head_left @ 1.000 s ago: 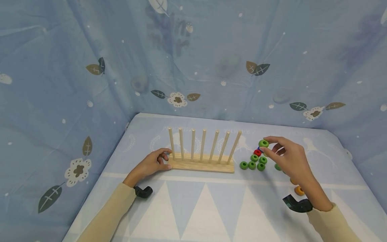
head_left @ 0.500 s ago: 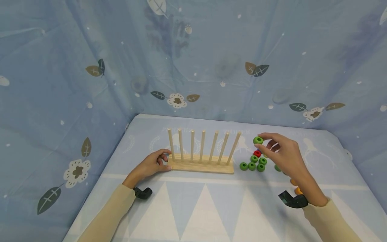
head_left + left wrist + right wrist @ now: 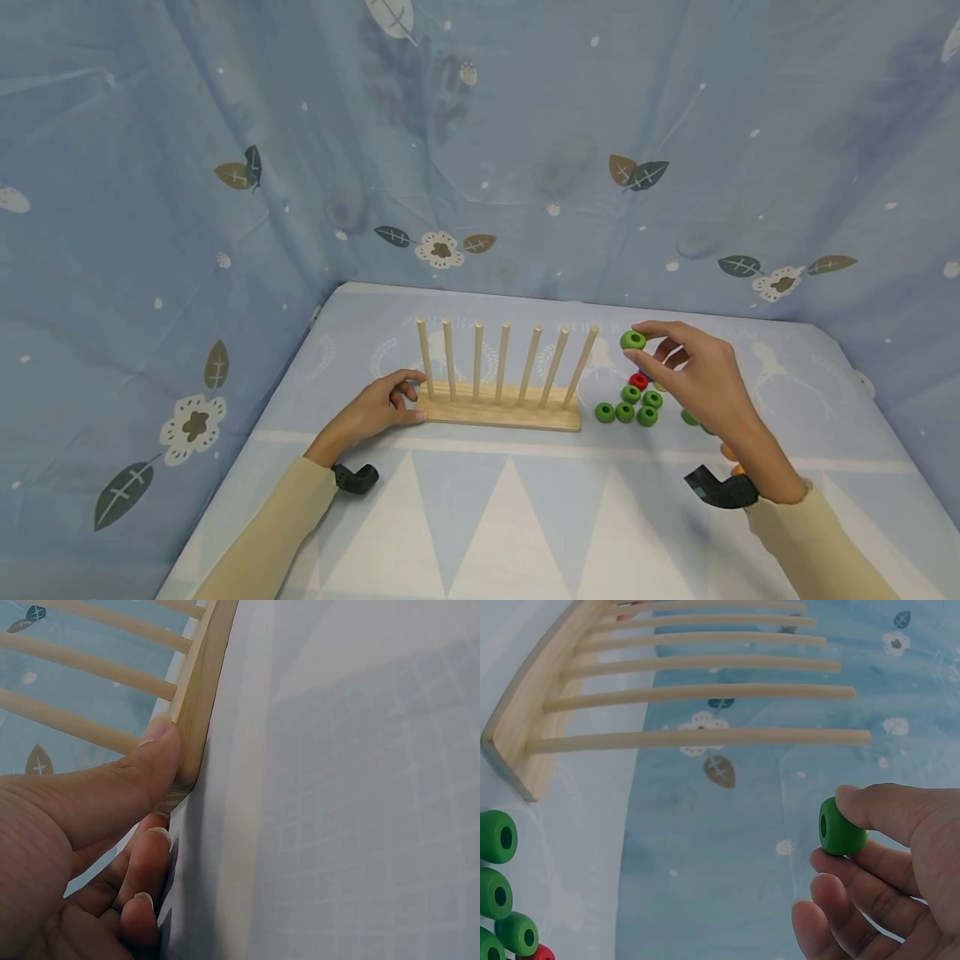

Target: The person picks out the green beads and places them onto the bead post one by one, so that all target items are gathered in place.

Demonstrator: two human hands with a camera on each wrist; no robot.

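Note:
A wooden rack (image 3: 498,414) with several upright pegs stands on the table. My left hand (image 3: 378,408) grips its left end, thumb on the front edge and fingers behind; the left wrist view shows the thumb (image 3: 142,769) pressed on the base by the end peg. Between thumb and fingertips, my right hand (image 3: 697,367) pinches a green bead (image 3: 633,340) in the air, right of the rightmost peg. In the right wrist view the green bead (image 3: 843,827) shows its hole toward the pegs (image 3: 705,738), apart from them.
Several green beads (image 3: 625,412) and a red bead (image 3: 638,381) lie right of the rack. Partly hidden behind the right hand are a blue bead, more green ones and orange beads (image 3: 728,452). A patterned blue cloth (image 3: 480,167) hangs behind the table.
My right hand has moved left and slightly up with the green bead, from above the bead pile toward the rack. My left hand has stayed on the rack's end.

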